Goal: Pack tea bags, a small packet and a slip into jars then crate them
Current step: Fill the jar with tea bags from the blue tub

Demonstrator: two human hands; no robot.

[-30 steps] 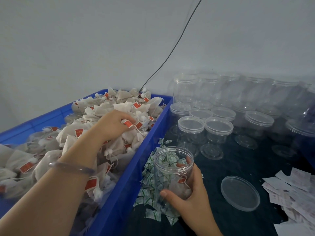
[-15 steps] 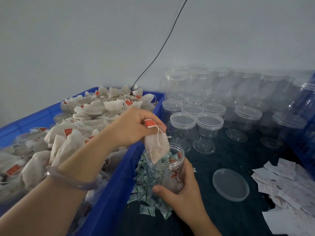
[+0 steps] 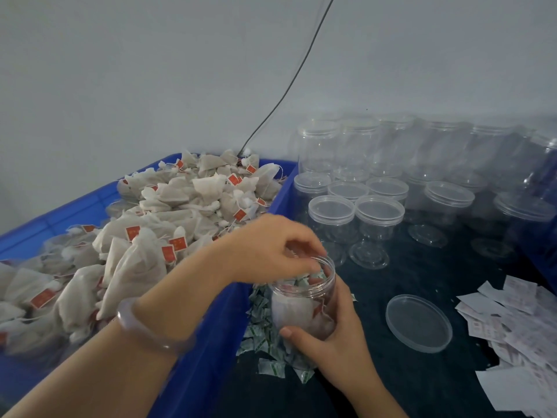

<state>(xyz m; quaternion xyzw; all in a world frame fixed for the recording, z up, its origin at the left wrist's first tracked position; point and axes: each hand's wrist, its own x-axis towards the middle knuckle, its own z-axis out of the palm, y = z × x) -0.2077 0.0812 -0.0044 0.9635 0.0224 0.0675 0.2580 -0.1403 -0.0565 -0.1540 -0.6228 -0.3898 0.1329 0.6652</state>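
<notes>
Backdrop: a bare pale wall [image 3: 120, 70] with a dark cable [image 3: 289, 86] running down it to the back of a dark table top [image 3: 407, 276].
Supply on the left: a blue crate [image 3: 211, 342] heaped with tea bags [image 3: 187, 200] carrying red tags. It sits just beside the work spot, so the reach from heap to jar is short.
Open jar: the clear open jar [image 3: 304, 306] stands upright on the table against the crate's wall, mouth up and lid off so it can be filled.
Right hand: the right hand [image 3: 334, 342] wraps its fingers and thumb round the jar's lower body, likely to steady it while things go in from above.
Left hand: the left hand [image 3: 268, 251] hangs over the mouth with its fingertips [image 3: 313, 263] curled down inside the rim. Blur hides whether they pinch a bag or have let go.
Contents: a pale tea bag in the jar [image 3: 292, 312] lies against the wall. The jar looks partly filled.
Small packets: green-and-white small packets [image 3: 262, 324] are piled between crate and jar, within easy reach.
Loose lid: a clear loose lid [image 3: 419, 322] lies flat near the jar, probably its own, waiting for closing.
Slips: white paper slips [image 3: 512, 321] are scattered at the right.
Stock: empty lidded jars [image 3: 376, 212] are stacked at the back.
Stage: filling, by my reading; packet, slip, lid and crating come later.
</notes>
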